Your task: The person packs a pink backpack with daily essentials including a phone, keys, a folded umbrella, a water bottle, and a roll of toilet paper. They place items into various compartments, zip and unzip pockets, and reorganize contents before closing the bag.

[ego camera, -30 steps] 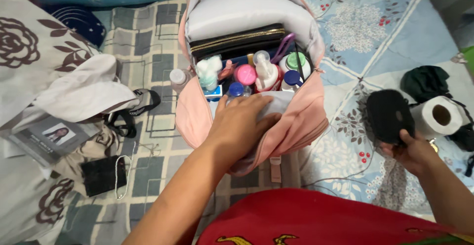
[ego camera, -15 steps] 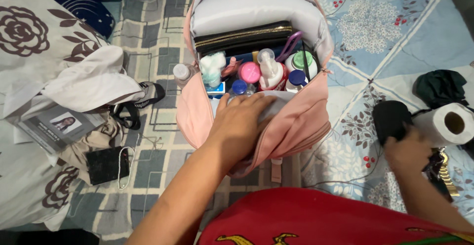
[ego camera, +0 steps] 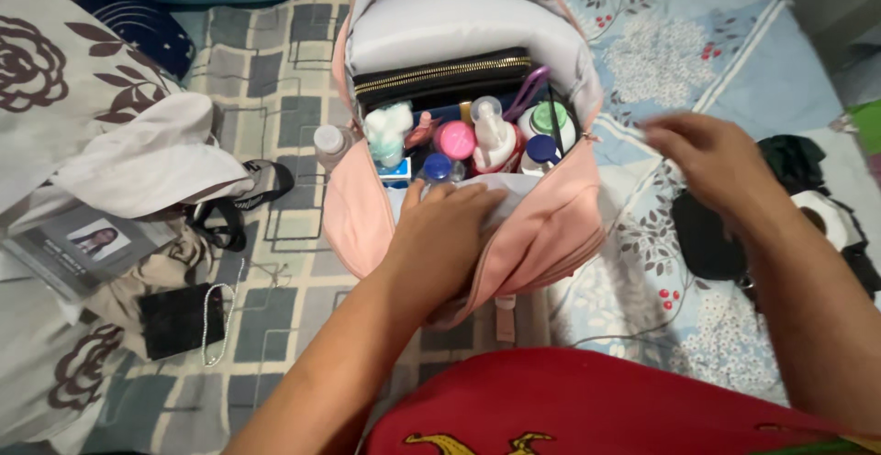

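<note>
A pink backpack lies open on the bed in front of me. It holds a black zip pouch and several upright bottles with pink, blue, green and white caps. My left hand grips the bag's front rim, fingers curled over the white lining. My right hand hovers just right of the bag's opening, fingers apart and holding nothing. A black pouch lies on the floral sheet under my right forearm.
A toilet roll and a dark green cloth lie at the right. At the left are a white cloth, a booklet with a photo, a black wallet with a bead chain and a small bottle.
My right hand let go of the black pouch, which now lies on the sheet, and moved up and left toward the bag's opening. My left hand has stayed on the rim.
</note>
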